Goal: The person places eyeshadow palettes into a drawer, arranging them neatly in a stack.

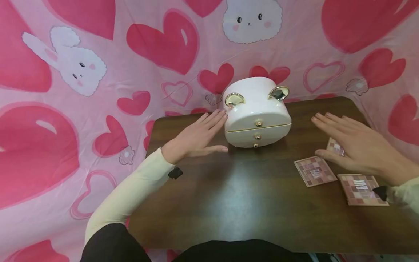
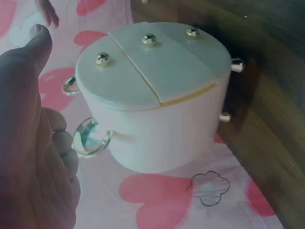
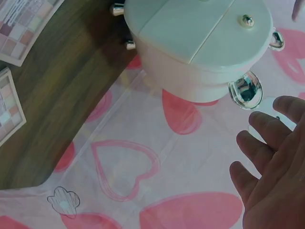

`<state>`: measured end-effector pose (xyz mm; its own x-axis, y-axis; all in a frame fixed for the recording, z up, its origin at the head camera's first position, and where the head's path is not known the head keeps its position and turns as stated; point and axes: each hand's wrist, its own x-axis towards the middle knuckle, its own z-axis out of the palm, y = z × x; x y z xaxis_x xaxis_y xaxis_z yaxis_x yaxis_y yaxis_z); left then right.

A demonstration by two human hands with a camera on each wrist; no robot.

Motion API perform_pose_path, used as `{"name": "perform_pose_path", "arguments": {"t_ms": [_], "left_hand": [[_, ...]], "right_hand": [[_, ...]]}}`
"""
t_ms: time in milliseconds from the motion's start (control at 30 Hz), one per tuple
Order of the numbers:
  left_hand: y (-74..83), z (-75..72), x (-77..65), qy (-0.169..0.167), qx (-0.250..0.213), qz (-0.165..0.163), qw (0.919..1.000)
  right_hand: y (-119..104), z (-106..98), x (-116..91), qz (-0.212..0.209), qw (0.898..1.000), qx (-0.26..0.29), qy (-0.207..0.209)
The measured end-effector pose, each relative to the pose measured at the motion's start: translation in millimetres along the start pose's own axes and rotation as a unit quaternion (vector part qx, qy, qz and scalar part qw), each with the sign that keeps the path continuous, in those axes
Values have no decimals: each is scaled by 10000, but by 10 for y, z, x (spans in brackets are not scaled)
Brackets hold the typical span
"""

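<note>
A white rounded box (image 1: pixel 258 105) with drawers, gold knobs and two gold ear-shaped pieces stands at the back of the brown table. My left hand (image 1: pixel 203 136) is held flat, palm down, with its fingertips right at the box's left side. To the right of the box my right hand (image 1: pixel 353 143) stretches out with straight fingers, apart from it and above several palettes. Neither hand holds anything. In the left wrist view, the box front (image 2: pixel 157 62) shows three knobs. The right wrist view has the box (image 3: pixel 190 47) beyond the spread fingers.
Checkered makeup palettes lie on the right of the table: one palette (image 1: pixel 315 171) nearer the middle, another palette (image 1: pixel 360 189) nearer the edge, and a third palette (image 1: pixel 335 146) partly hidden under my right hand. A pink heart-patterned cloth (image 1: pixel 163 47) hangs behind the wooden table (image 1: pixel 229 203).
</note>
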<state>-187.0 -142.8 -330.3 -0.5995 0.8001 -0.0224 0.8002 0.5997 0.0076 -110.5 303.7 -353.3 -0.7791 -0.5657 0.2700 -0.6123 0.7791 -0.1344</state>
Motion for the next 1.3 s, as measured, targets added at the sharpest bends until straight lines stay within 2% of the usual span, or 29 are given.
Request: {"name": "perform_pose_path", "arguments": {"t_ms": [133,267,533,700,833,1100,1200,1300], "left_hand": [[-34,-30,128,12,67,2,10000],[-63,-77,249,46,102,-64,9999],[-100,-173,428,152,1,-151,9998],[-119,-182,526,156,-10,-183,9997],[-118,-187,594,69,-10,-234,9997],[-163,-162,692,-169,8,-464,9988],[-171,-155,710,-162,-30,-520,9985],[-168,-156,731,-87,-113,-490,9987]], "right_hand": [[-31,42,16,68,9999,96,-17],[-67,105,41,173,9995,228,153],[-193,280,129,171,9920,703,1033],[-246,436,223,64,9855,975,1386],[-299,552,295,183,9789,1202,1645],[-375,732,424,448,9574,1809,2207],[-405,800,470,608,9431,2107,2501],[-474,851,517,779,9232,2499,2814]]}}
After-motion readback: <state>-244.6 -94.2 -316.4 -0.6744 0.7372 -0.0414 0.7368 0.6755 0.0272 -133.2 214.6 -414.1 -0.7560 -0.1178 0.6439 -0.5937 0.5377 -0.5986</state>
